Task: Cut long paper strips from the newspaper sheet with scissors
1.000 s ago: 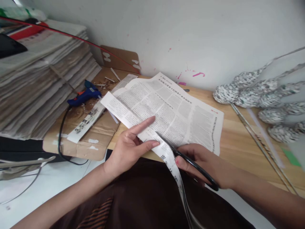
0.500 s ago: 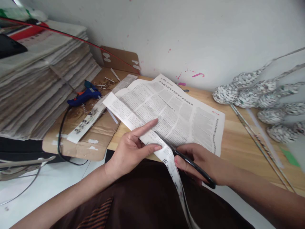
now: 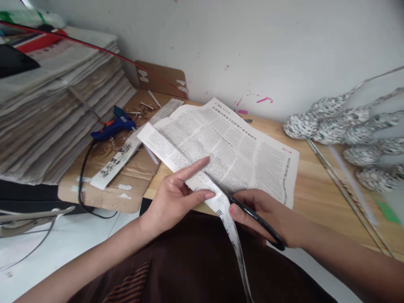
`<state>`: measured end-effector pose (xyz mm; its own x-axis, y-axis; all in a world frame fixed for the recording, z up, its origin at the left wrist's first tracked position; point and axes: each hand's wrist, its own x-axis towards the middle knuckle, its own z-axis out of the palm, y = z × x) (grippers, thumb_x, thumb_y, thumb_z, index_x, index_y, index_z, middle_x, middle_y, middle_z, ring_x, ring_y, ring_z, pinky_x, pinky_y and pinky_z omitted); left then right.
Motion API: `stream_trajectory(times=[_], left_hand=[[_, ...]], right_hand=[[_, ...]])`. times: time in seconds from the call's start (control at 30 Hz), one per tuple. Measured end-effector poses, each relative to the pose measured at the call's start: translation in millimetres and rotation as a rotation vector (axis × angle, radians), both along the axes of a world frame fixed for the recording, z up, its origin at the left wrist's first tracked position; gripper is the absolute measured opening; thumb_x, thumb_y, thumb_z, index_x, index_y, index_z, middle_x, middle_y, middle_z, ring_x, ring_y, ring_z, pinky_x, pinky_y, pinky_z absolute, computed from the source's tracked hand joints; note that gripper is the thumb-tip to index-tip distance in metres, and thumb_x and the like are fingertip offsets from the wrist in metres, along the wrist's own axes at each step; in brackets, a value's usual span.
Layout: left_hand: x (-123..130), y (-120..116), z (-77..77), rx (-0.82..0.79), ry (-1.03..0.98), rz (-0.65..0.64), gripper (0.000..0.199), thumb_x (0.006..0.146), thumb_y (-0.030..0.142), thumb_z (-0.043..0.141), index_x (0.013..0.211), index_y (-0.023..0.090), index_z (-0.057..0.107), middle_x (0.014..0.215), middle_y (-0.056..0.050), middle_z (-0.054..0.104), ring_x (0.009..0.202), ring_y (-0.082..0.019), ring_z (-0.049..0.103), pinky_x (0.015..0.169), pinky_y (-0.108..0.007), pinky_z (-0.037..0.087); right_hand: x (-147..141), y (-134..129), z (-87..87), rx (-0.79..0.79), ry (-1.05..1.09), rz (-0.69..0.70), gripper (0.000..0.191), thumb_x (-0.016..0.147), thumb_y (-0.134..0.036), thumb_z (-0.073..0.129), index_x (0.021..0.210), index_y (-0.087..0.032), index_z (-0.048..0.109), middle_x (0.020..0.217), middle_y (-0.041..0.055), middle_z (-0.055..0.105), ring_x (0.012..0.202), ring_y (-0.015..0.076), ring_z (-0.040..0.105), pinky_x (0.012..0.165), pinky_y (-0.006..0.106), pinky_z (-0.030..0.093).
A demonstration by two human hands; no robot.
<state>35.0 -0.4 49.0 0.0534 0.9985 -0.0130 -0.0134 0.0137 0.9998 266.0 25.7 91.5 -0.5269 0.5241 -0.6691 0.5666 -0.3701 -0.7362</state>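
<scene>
A folded sheet of newspaper (image 3: 240, 143) lies at a slant over the table's front edge. My left hand (image 3: 175, 195) grips its near edge, thumb and forefinger on top and the other fingers underneath, out of sight. In my right hand (image 3: 265, 210) is a pair of scissors with black handles (image 3: 260, 221). Their blades lie in the paper just right of my left forefinger and thumb. A narrow cut newspaper strip (image 3: 234, 237) hangs from the cut toward my lap, still joined to the sheet near my left thumb.
Left stands a tall newspaper stack (image 3: 63, 113). A blue glue gun (image 3: 113, 126) with a black cord rests on cardboard (image 3: 129, 198), beside cut newspaper strips (image 3: 116, 162) and scraps. On the right are several woven paper bundles (image 3: 328, 118) and thin rods (image 3: 344, 189). A white wall rises behind.
The scissor blades have shifted very slightly at the cut, and the hanging strip has swung a little to the left. My left hand keeps its hold; the view has moved slightly.
</scene>
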Motion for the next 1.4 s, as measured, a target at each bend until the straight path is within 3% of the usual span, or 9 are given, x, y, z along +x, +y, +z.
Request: stream_trajectory(times=[0.17,0.43,0.6,0.8,1.07,1.4], left_hand=[[1,0,-1.9,-0.040,-0.011,-0.013,0.069,0.075,0.032,0.086,0.139,0.027,0.062,0.122,-0.003,0.076,0.107,-0.029,0.073,0.094,-0.044,0.062],[2,-1,-1.1,-0.063,-0.018,-0.019,0.069,0.075,0.033,0.086,0.139,0.028,0.062,0.119,-0.002,0.077,0.100,-0.027,0.074,0.090,-0.044,0.063],[-3,5,-8.3,-0.013,-0.004,0.040,0.066,0.075,0.035,0.086,0.137,0.027,0.064,0.132,-0.005,0.071,0.117,-0.031,0.068,0.098,-0.046,0.059],[-21,22,-11.3,0.065,-0.018,0.146,0.058,0.078,0.031,0.085,0.133,0.028,0.067,0.140,-0.005,0.066,0.136,-0.030,0.056,0.119,-0.050,0.040],[-15,14,-3.0,0.085,0.109,0.079,0.064,0.077,0.035,0.085,0.137,0.027,0.064,0.144,-0.006,0.062,0.137,-0.032,0.055,0.117,-0.050,0.043],[-15,13,-1.1,0.066,0.079,0.088,0.064,0.075,0.035,0.086,0.135,0.029,0.065,0.144,-0.003,0.063,0.134,-0.031,0.058,0.113,-0.046,0.048]], right_hand=[[0,0,0.2,-0.006,0.000,-0.008,0.044,0.086,-0.059,0.072,0.081,-0.018,0.057,0.052,-0.0079,0.047,0.040,0.0061,0.044,0.037,0.016,0.030],[-2,5,6.6,0.040,-0.067,0.009,0.046,0.080,-0.057,0.080,0.072,-0.019,0.054,0.051,-0.0085,0.045,0.040,0.0053,0.043,0.038,0.017,0.029],[0,7,6.3,0.045,-0.082,0.013,0.047,0.079,-0.057,0.080,0.071,-0.019,0.052,0.051,-0.0085,0.045,0.039,0.0057,0.043,0.037,0.018,0.032],[5,12,6.2,0.032,-0.134,0.060,0.047,0.081,-0.061,0.074,0.074,-0.020,0.051,0.051,-0.0074,0.046,0.038,0.0078,0.043,0.035,0.019,0.031],[-1,13,3.4,0.078,-0.062,0.127,0.047,0.088,-0.065,0.065,0.081,-0.020,0.055,0.056,-0.0047,0.052,0.046,0.0101,0.051,0.044,0.021,0.041],[2,14,6.2,0.115,-0.060,0.154,0.047,0.087,-0.064,0.067,0.081,-0.019,0.056,0.059,-0.0045,0.049,0.048,0.0095,0.047,0.045,0.022,0.034]])
